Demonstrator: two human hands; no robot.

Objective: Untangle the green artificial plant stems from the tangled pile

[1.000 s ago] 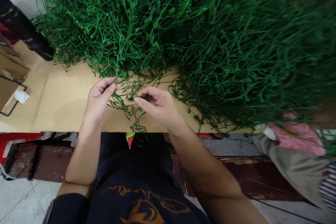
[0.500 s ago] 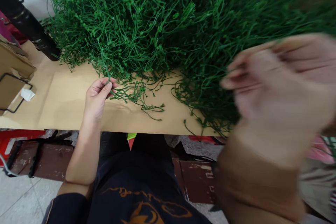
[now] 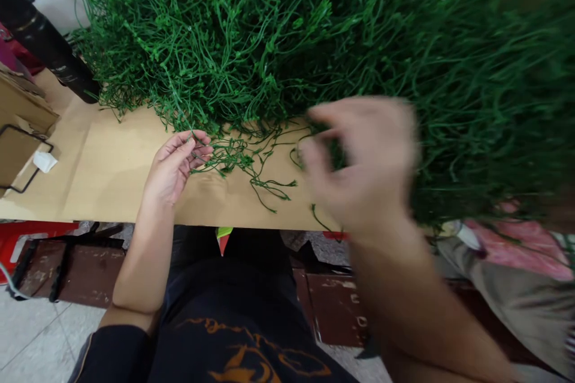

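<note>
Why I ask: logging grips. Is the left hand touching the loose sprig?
Touching. The head view shows the left hand with thumb and fingers closed on the stem end of the sprig.

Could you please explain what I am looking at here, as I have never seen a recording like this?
There is no machine. A camera worn on a person's head looks down at their own two bare hands. The left hand pinches a thin green sprig between its fingers, and the sprig trails across the brown table. The right hand is blurred, at the edge of the big green heap. I cannot tell whether it holds anything. At the far left are a black cylinder and a box.
</note>
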